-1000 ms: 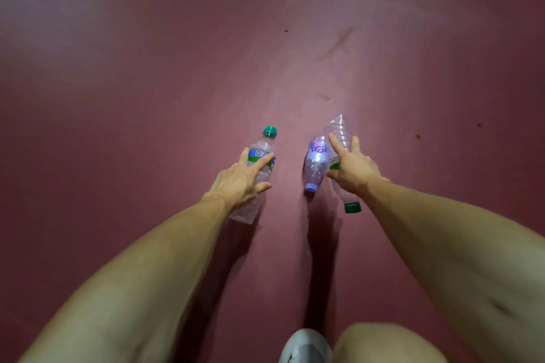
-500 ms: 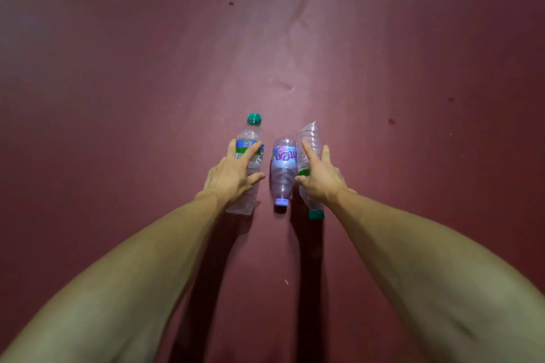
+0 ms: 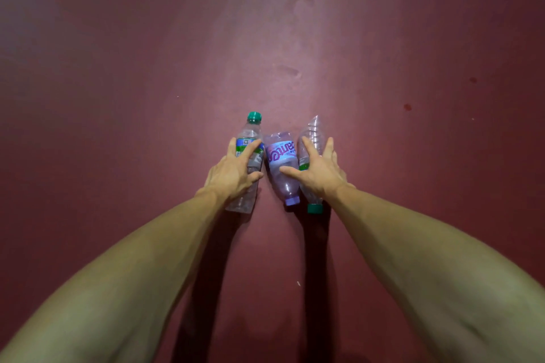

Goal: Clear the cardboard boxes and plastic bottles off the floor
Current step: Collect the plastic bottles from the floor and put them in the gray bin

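Ok, three plastic bottles side by side, all in my hands, low at the floor (image 3: 413, 186); can't tell if they touch it.

My left hand (image 3: 233, 171) grips the clear bottle (image 3: 252, 132) round its middle, fingers curled over the label, thumb on the inner side. Green cap (image 3: 254, 117) points away from me, base toward me. Looks empty. Label is blue & green w/ a small square code mark; print too small to read.

My right hand (image 3: 318, 174) clamps two at once. Thumb lies across the purple bottle (image 3: 278, 153), fingers spread over the ribbed bottle (image 3: 312, 132), the pair squeezed together btwn them. Both lie caps toward me: lilac cap (image 3: 292, 201) and a green cap (image 3: 315, 208) just beside it.

Purple bottle is tinted, dented, nothing visible inside. Its label has big white letters on pink-purple, upside down to me; can't make out the whole word. Ribbed bottle is clear, looks empty, w/ a strip of green label under my palm, no text legible.

Purple bottle sits just beside the left-hand bottle. Floor is dark red, w/ a few small dark spots & scuffs farther out.
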